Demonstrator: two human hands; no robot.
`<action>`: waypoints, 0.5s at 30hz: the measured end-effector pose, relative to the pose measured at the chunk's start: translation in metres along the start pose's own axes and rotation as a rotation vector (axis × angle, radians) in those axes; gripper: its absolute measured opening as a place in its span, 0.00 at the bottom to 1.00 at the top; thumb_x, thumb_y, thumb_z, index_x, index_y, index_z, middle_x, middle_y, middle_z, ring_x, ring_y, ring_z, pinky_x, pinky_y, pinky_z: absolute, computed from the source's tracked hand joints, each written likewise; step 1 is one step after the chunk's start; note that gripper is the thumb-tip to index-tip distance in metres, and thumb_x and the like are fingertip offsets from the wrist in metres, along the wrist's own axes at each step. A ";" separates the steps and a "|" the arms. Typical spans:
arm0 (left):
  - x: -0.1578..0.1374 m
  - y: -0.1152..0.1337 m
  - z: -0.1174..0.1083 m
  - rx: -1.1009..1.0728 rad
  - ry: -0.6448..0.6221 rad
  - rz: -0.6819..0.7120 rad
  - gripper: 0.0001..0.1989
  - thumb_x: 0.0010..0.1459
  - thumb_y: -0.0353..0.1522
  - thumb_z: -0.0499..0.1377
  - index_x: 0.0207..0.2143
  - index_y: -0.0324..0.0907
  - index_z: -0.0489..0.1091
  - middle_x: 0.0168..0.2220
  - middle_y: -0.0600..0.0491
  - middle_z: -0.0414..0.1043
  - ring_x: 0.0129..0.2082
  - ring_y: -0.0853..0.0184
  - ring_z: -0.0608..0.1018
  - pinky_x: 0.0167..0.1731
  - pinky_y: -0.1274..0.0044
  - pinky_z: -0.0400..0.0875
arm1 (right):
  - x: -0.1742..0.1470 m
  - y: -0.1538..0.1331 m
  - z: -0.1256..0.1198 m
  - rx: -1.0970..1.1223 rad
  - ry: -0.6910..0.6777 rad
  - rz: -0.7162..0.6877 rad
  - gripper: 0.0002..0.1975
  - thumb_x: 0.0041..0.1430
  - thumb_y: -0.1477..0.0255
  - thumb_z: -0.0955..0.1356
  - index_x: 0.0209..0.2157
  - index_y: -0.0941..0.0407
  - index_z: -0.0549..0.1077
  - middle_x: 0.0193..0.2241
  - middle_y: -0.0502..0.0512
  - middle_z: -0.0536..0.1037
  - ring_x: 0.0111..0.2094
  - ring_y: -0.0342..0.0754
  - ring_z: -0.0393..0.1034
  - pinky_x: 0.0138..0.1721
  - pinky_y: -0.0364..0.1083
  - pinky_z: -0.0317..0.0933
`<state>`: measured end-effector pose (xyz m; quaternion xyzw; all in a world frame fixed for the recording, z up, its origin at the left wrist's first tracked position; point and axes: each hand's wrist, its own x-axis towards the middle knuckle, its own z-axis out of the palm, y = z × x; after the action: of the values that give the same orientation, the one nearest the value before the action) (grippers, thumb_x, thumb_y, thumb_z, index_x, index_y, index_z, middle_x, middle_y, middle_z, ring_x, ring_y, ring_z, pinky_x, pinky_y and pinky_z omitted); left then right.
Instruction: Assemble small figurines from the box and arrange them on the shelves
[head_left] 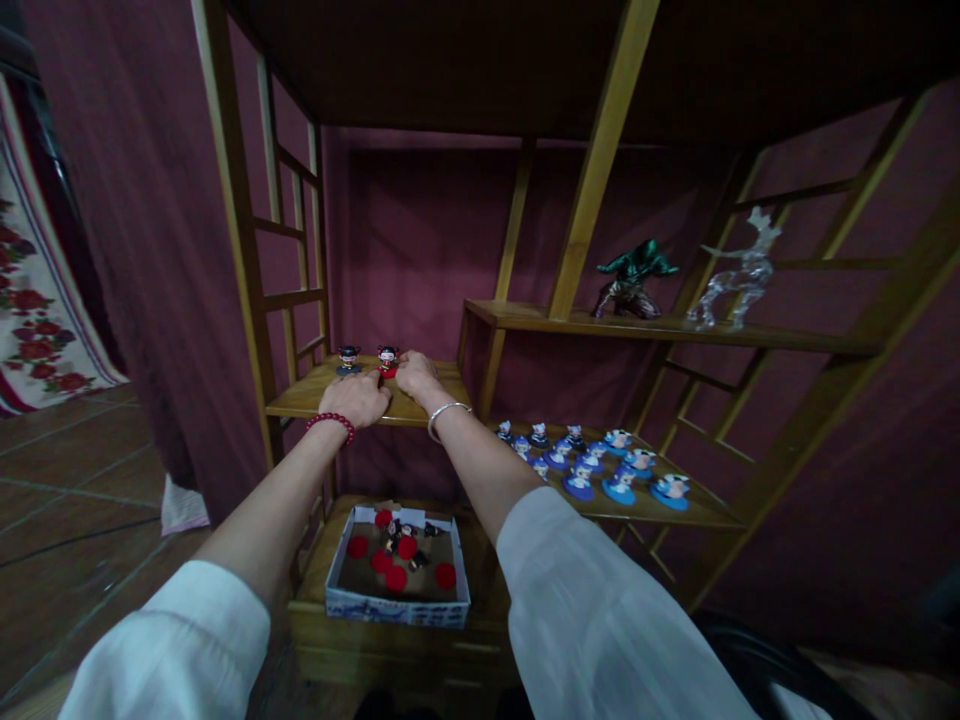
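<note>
A small red figurine (387,358) with a black-haired head stands on a red round base on the left wooden shelf (420,409). My right hand (418,377), with a silver bangle at its wrist, has curled fingers at the figurine's right side. From the left and front, my left hand (357,399), wearing a red bead bracelet, reaches to the same base with its fingers bent; its fingertips are partly hidden. Behind the left hand stands a dark figurine (349,358) on a grey base, apart from the red one.
Below is an open shallow box (397,608) with red discs (445,575) and several small dark figurines. Rows of blue and white figurines (579,480) fill the lower right shelf. Above them stand a dark green crouching statue (636,280) and a clear deer (739,275). Wooden posts (600,160) divide the unit.
</note>
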<state>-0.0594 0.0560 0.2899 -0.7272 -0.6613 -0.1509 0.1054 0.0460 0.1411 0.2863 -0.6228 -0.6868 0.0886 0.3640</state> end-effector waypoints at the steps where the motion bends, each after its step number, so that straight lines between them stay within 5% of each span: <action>1: -0.003 0.001 0.000 -0.002 0.032 -0.037 0.22 0.54 0.40 0.41 0.45 0.44 0.65 0.43 0.46 0.71 0.43 0.58 0.72 0.40 0.69 0.64 | -0.001 0.000 -0.001 -0.012 0.014 0.003 0.17 0.45 0.68 0.68 0.40 0.54 0.71 0.38 0.56 0.75 0.40 0.48 0.69 0.36 0.41 0.59; 15: -0.019 0.002 0.007 -0.008 0.291 -0.111 0.20 0.54 0.36 0.42 0.34 0.41 0.72 0.33 0.46 0.74 0.33 0.60 0.75 0.32 0.73 0.66 | -0.028 0.000 -0.022 0.009 0.049 -0.008 0.16 0.47 0.75 0.63 0.40 0.54 0.72 0.38 0.56 0.76 0.39 0.48 0.69 0.36 0.42 0.59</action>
<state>-0.0581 0.0410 0.2767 -0.6603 -0.6776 -0.2632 0.1887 0.0579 0.1084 0.2911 -0.6206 -0.6797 0.0749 0.3837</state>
